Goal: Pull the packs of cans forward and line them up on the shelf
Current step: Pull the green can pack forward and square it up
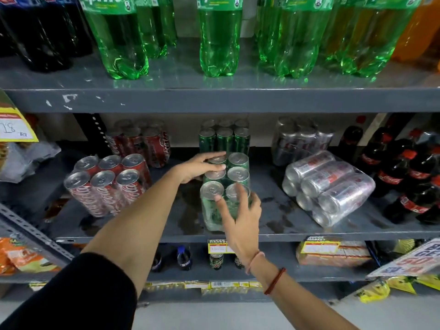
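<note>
A shrink-wrapped pack of green cans (238, 173) stands upright in the middle of the grey shelf (285, 232), close to its front edge. My left hand (200, 166) lies over the pack's rear left cans, fingers curled on their tops. My right hand (240, 215) presses against the pack's front right corner with fingers spread. A second green pack (225, 139) stands behind it. A red cola pack (107, 189) stands at the left front, with another red pack (140, 141) further back. A silver pack (331, 186) lies on its side at the right; another silver pack (300, 141) stands behind it.
Dark cola bottles (409, 177) crowd the shelf's right end. Large green bottles (220, 36) stand on the shelf above. Price tags (217, 246) hang on the shelf's front lip. Snack bags (19, 256) and small bottles fill the shelf below.
</note>
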`<action>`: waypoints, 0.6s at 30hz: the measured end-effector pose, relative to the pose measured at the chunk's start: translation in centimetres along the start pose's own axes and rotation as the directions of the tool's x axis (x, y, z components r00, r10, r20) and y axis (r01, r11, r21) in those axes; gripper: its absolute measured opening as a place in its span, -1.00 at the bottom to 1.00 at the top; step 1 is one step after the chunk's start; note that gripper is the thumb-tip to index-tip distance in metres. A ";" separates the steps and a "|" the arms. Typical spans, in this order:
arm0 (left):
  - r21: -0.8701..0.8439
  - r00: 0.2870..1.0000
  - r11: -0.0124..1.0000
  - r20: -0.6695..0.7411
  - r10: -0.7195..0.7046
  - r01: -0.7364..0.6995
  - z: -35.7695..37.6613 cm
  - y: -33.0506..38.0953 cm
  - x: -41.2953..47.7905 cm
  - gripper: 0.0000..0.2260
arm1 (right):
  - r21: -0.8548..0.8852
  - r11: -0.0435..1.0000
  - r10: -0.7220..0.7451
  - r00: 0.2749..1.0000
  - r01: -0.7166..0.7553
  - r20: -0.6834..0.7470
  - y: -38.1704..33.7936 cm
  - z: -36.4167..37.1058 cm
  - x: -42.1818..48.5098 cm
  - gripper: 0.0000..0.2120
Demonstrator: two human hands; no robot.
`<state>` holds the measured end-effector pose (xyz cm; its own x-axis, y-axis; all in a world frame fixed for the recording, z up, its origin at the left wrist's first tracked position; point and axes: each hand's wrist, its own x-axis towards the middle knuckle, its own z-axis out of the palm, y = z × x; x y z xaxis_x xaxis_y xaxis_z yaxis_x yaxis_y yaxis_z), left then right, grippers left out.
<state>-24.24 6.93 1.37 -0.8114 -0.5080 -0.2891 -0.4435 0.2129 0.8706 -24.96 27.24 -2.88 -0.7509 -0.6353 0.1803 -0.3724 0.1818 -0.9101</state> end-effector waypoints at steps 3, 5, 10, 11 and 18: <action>-0.070 0.977 0.997 -0.213 0.018 -0.033 1.2 0.5 -1.5 -0.52 | 0.145 0.989 0.016 0.999 -0.010 -0.041 -0.6 -2.4 2.0 -0.39; -0.174 0.842 0.980 -0.539 -0.010 -0.100 4.1 0.3 -3.3 -0.51 | 0.190 0.982 0.027 0.997 -0.012 -0.073 -1.0 -3.8 5.0 -0.40; -0.258 0.679 0.957 -0.727 -0.101 -0.135 14.9 0.0 -8.8 -0.20 | -0.075 0.994 -0.046 0.945 0.073 0.323 -1.7 -4.3 13.4 -0.34; -0.249 0.690 0.962 -0.717 -0.104 -0.114 16.3 0.1 -8.9 -0.11 | -0.143 0.985 -0.025 0.896 0.098 0.444 -1.7 -3.9 14.5 -0.31; -0.209 0.698 0.974 -0.686 -0.207 0.083 16.3 1.0 -7.4 0.19 | -0.486 0.837 0.081 0.821 0.253 0.566 -0.5 -2.6 16.3 -0.23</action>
<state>-24.87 24.52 -2.13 -0.2137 -0.9708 -0.1088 -0.4196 -0.0093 0.9076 -38.39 18.75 1.45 -0.3375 -0.9314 -0.1366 -0.7663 0.3561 -0.5347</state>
